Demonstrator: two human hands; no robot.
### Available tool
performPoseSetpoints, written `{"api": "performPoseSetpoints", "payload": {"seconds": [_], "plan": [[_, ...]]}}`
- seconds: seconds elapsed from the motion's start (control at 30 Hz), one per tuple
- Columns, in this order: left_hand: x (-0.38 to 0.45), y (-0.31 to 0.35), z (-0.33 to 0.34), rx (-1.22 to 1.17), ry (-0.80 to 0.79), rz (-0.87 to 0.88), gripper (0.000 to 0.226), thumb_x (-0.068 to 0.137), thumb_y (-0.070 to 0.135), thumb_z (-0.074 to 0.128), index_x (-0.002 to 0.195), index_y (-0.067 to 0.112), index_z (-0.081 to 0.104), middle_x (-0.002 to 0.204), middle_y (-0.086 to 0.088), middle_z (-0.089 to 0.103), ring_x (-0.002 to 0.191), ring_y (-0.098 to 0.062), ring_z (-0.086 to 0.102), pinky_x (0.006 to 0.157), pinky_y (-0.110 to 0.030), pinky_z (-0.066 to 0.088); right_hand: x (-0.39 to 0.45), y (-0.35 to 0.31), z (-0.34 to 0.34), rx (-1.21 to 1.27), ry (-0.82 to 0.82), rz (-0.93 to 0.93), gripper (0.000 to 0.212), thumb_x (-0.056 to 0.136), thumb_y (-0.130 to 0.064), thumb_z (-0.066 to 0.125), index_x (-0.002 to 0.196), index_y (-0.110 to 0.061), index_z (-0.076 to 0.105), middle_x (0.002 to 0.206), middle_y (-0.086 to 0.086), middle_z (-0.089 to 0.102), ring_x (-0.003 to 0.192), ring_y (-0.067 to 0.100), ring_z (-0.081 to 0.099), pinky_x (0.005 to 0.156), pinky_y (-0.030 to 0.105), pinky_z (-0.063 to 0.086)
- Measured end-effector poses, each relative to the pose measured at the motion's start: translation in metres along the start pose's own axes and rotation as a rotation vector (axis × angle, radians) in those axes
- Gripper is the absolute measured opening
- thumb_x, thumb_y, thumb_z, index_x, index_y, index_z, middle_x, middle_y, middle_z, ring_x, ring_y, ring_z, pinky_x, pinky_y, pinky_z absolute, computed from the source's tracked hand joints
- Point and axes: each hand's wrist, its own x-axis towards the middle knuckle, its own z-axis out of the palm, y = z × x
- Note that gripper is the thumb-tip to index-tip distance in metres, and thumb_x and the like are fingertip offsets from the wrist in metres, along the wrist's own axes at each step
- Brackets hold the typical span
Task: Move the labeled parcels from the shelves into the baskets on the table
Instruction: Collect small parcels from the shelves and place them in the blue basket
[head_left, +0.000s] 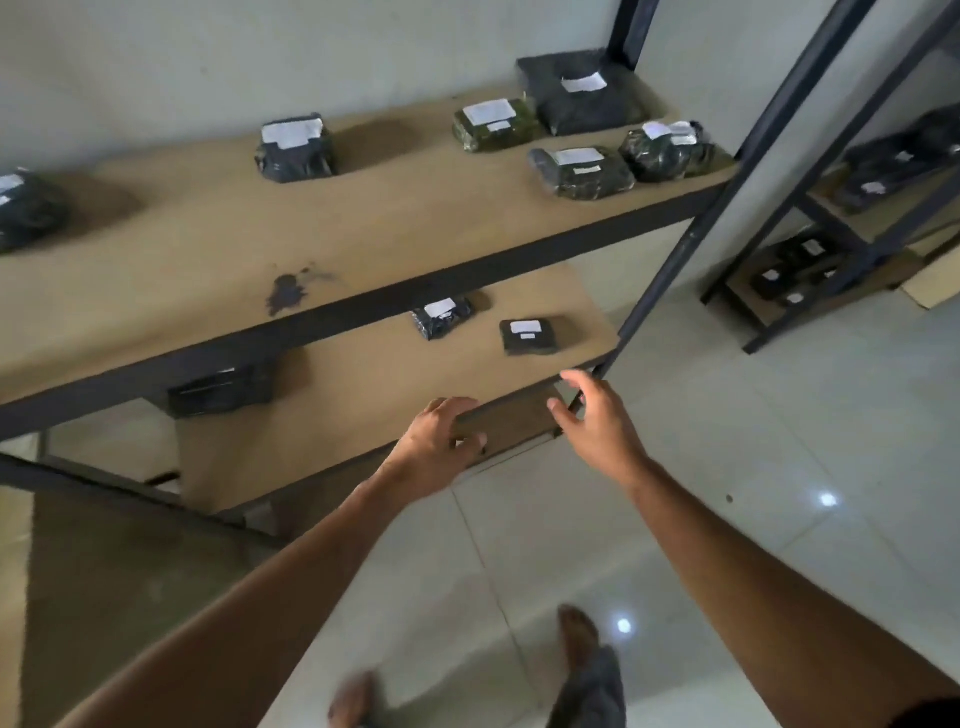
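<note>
Dark parcels with white labels lie on a wooden shelf unit. The upper shelf (218, 234) carries several, among them one at the left edge (28, 208), one mid-back (295, 148) and a cluster at the right (582, 171). The lower shelf (363, 410) holds two labeled parcels (442, 315) (530, 336) and a dark one (221, 389) under the upper board. My left hand (436, 447) and my right hand (597, 421) reach out empty near the lower shelf's front right corner, fingers loosely spread. No baskets are in view.
A dark metal upright (691, 239) stands at the shelf's right corner, just beyond my right hand. A second rack (831, 244) with more dark parcels stands at the far right. White tiled floor (727, 467) lies below, with my feet at the bottom.
</note>
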Motion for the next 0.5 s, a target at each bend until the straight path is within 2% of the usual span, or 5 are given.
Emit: {"api": "performPoseSetpoints", "payload": {"seconds": [0.17, 0.27, 0.37, 0.43, 0.5], "plan": [[0.119, -0.005, 0.064, -0.443, 0.210, -0.225, 0.026, 0.096, 0.022, 0.071, 0.121, 0.022, 0.065, 0.118, 0.000, 0.067, 0.095, -0.014, 0.066, 0.072, -0.021, 0.052, 0.106, 0.097, 0.007, 0.053, -0.102, -0.029, 0.042, 0.094, -0.030, 0.068, 0.133, -0.015, 0.058, 0.122, 0.004, 0.067, 0.088, 0.017, 0.064, 0.081, 0.025, 0.048], [0.174, -0.016, 0.092, -0.536, 0.293, -0.330, 0.031, 0.098, 0.017, 0.066, 0.128, 0.013, 0.063, 0.109, -0.003, 0.066, 0.083, -0.016, 0.062, 0.076, -0.033, 0.053, 0.144, 0.144, 0.027, 0.061, -0.148, -0.051, 0.042, 0.094, -0.029, 0.069, 0.132, -0.015, 0.059, 0.121, 0.004, 0.067, 0.086, 0.014, 0.065, 0.081, 0.023, 0.048], [0.230, -0.028, 0.113, -0.608, 0.319, -0.437, 0.041, 0.098, 0.021, 0.067, 0.136, 0.009, 0.056, 0.096, -0.005, 0.064, 0.078, -0.019, 0.059, 0.080, -0.042, 0.058, 0.179, 0.180, 0.049, 0.068, -0.147, -0.032, 0.040, 0.095, -0.031, 0.066, 0.132, -0.016, 0.059, 0.123, 0.007, 0.067, 0.107, 0.021, 0.065, 0.087, 0.023, 0.045], [0.268, -0.038, 0.121, -0.693, 0.342, -0.517, 0.054, 0.095, 0.028, 0.071, 0.140, 0.009, 0.050, 0.094, -0.006, 0.063, 0.082, -0.022, 0.063, 0.079, -0.039, 0.058, 0.198, 0.199, 0.062, 0.016, -0.166, -0.046, 0.045, 0.098, -0.040, 0.058, 0.136, -0.016, 0.055, 0.119, 0.009, 0.068, 0.111, 0.027, 0.064, 0.086, 0.028, 0.046], [0.304, -0.048, 0.128, -0.692, 0.363, -0.553, 0.067, 0.089, 0.034, 0.077, 0.144, 0.011, 0.045, 0.110, -0.011, 0.064, 0.098, -0.029, 0.070, 0.088, -0.044, 0.061, 0.213, 0.220, 0.075, -0.111, -0.186, -0.142, 0.061, 0.097, -0.055, 0.046, 0.142, -0.013, 0.050, 0.119, 0.011, 0.065, 0.114, 0.029, 0.062, 0.088, 0.032, 0.047]]}}
